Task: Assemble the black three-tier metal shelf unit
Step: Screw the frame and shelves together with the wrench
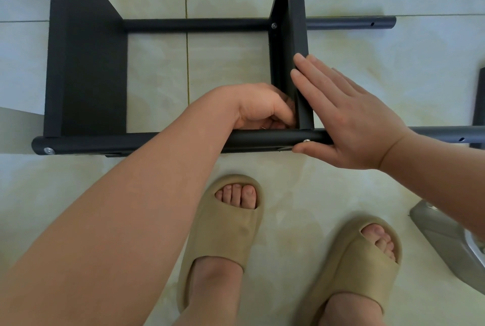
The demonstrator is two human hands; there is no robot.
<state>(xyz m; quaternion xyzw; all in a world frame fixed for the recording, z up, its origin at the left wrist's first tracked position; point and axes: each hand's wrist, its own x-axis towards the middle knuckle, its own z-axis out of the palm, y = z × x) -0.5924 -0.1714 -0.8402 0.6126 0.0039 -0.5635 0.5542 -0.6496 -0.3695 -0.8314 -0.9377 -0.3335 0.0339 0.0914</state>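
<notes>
- The black shelf unit [196, 25] lies on its side on the tiled floor [380, 68], just ahead of the person's sandalled feet, only partly built.
- One shelf panel [86, 68] stands at the left end, with a screw head [49, 151] showing in the near tube [118, 145] below it.
- The step in hand looks to be fixing the second panel [295, 24] to the near tube. A screw [306, 140] sits in the tube right at that joint.
- The left hand [258, 108] reaches over the tube into the inner corner where panel meets tube, its fingers curled. Whether they pinch a nut or other small part I cannot tell, as the hand hides the spot.
- The right hand [351, 118] lies flat, with straight fingers [312, 76] pressed against the outer face of the second panel. Its thumb rests against the near tube just beside the screw.
- The two hands are apart, one on each side of the panel.
- Progress, as I judge it, is about two tiers of three. An empty hole [462, 139] farther right on the near tube suggests a third panel is yet to go in.
- The next move likely calls for keeping the panel square and its hole lined up with the screw while the inner fastening is turned tight, working by feel.
- A loose black part [479, 97] stands at the right edge of the view.
</notes>
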